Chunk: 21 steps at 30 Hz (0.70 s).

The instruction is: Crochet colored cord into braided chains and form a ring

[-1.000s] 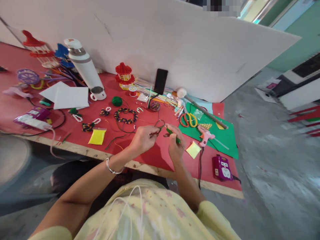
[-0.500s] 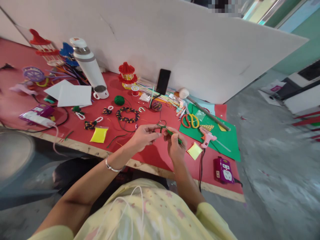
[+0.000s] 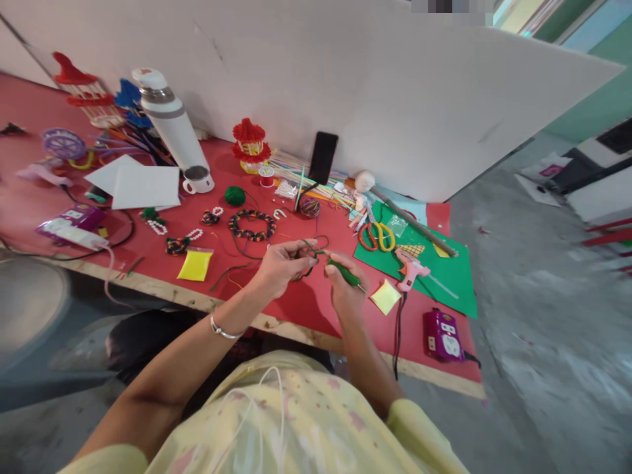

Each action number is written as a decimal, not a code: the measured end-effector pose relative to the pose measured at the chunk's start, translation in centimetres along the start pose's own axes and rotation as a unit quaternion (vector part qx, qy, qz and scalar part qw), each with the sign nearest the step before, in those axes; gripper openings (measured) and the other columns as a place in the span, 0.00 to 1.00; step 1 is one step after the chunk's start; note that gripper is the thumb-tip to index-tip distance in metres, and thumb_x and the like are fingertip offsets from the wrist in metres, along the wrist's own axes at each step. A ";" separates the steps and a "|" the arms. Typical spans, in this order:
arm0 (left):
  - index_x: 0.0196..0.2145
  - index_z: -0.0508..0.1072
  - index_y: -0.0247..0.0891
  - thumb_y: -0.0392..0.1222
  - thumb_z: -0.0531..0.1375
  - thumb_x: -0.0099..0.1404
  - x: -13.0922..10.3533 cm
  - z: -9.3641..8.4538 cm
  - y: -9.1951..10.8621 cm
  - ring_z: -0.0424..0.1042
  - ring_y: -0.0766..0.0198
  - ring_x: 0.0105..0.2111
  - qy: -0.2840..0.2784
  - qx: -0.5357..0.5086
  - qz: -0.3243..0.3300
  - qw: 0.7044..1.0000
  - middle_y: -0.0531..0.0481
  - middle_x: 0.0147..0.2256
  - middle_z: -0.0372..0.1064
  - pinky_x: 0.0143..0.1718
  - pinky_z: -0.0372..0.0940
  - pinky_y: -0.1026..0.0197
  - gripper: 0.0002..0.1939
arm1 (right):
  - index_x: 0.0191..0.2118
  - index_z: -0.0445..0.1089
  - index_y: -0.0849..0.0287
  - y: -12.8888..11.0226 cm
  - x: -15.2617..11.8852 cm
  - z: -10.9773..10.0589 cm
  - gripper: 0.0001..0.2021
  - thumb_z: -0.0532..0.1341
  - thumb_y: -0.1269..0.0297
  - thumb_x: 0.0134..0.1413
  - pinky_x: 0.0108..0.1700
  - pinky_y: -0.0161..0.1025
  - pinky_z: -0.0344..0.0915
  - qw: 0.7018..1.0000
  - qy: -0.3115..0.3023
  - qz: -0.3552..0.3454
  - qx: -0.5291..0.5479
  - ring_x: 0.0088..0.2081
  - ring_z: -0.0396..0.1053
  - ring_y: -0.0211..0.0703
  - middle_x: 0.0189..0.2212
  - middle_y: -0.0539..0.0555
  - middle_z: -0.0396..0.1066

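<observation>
Green yarn (image 3: 312, 251) is pinched in my left hand (image 3: 285, 268), which is closed, with a loop rising above the fingertips. My right hand (image 3: 346, 280) is wrapped round a crochet hook (image 3: 345, 273) with a green handle. The hook's tip points left into the yarn between the hands; the exact stitch is too small to make out. Behind my left hand lies a dark multicoloured crocheted ring (image 3: 252, 226). A green yarn ball (image 3: 235, 195) and a multicoloured yarn ball (image 3: 310, 208) sit farther back on the red table.
Scissors (image 3: 384, 237) and a pink glue gun (image 3: 411, 271) lie on a green sheet (image 3: 457, 283) to the right. A purple power strip (image 3: 443, 336) is at the right front. A white flask (image 3: 172, 125) and a phone (image 3: 323, 158) stand at the back.
The hook has turned, so more of its green handle shows in my right hand. The green yarn now stands in a wider loop by my left fingertips.
</observation>
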<state>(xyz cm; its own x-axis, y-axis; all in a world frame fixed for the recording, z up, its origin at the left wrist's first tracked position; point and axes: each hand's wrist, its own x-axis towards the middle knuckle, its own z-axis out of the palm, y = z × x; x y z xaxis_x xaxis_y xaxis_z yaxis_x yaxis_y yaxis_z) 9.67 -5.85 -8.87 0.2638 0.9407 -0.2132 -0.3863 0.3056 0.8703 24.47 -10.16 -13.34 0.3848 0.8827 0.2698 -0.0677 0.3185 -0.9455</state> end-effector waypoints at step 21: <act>0.41 0.85 0.32 0.44 0.78 0.50 -0.4 -2.0 1.2 0.65 0.73 0.22 -0.117 0.045 -0.034 0.992 0.51 0.25 0.73 0.23 0.56 0.69 0.21 | 0.37 0.82 0.49 -1.2 0.6 -0.9 0.05 0.74 0.61 0.54 0.34 0.39 0.73 0.992 -0.124 -0.014 -0.013 0.33 0.75 0.40 0.36 0.51 0.79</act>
<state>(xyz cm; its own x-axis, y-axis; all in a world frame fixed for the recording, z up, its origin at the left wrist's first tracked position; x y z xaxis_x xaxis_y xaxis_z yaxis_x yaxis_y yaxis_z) 7.31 -5.52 -8.66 0.4880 0.8554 -0.1737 -0.2828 0.3433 0.8957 25.62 -10.32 -12.17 0.1476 0.9324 0.3299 -0.0353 0.3383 -0.9404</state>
